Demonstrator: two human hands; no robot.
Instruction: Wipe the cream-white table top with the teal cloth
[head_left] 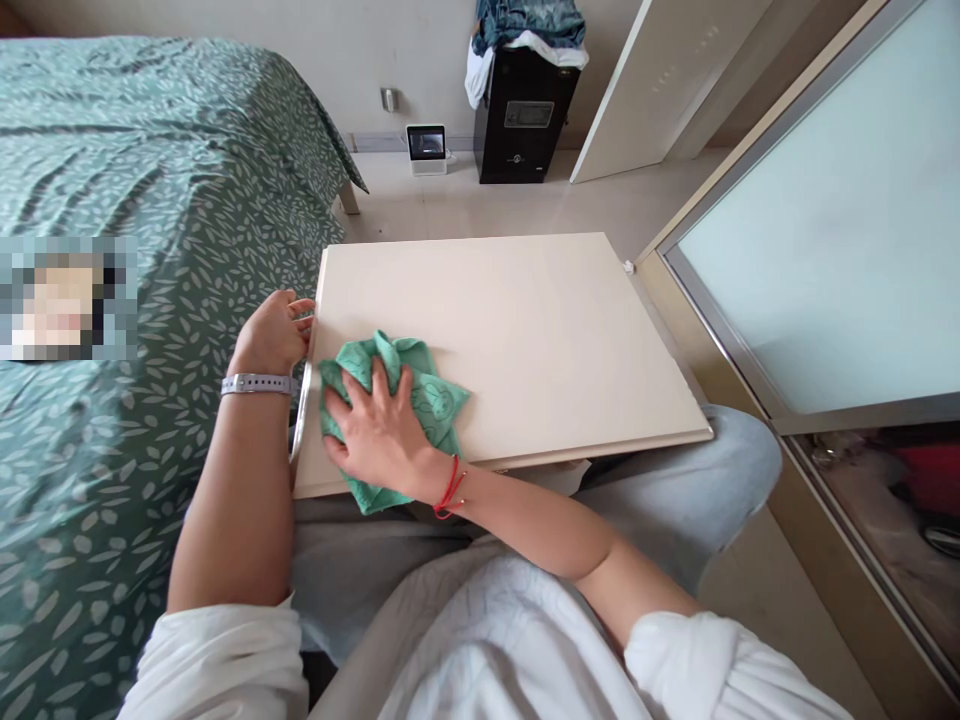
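Observation:
A cream-coloured, flat rectangular board [510, 330] lies level in front of me, its near edge above my thighs. My right hand [379, 415] presses a crumpled green cloth [442, 400] onto the board's near left corner, with its fingers spread and bent over the folds. A red string bracelet is on that wrist. My left hand [274, 330] is at the board's left side, its curled fingers against the edge and the tips partly hidden. That wrist wears a pale band. What supports the board underneath is hidden.
A bed with a green leaf-print cover [247, 200] stands close on the left. Ahead are a small white screen device [427, 150], a black safe [517, 120] with clothes [529, 22] on top, and a door [652, 80]. A frosted-panel cabinet [840, 210] runs along the right.

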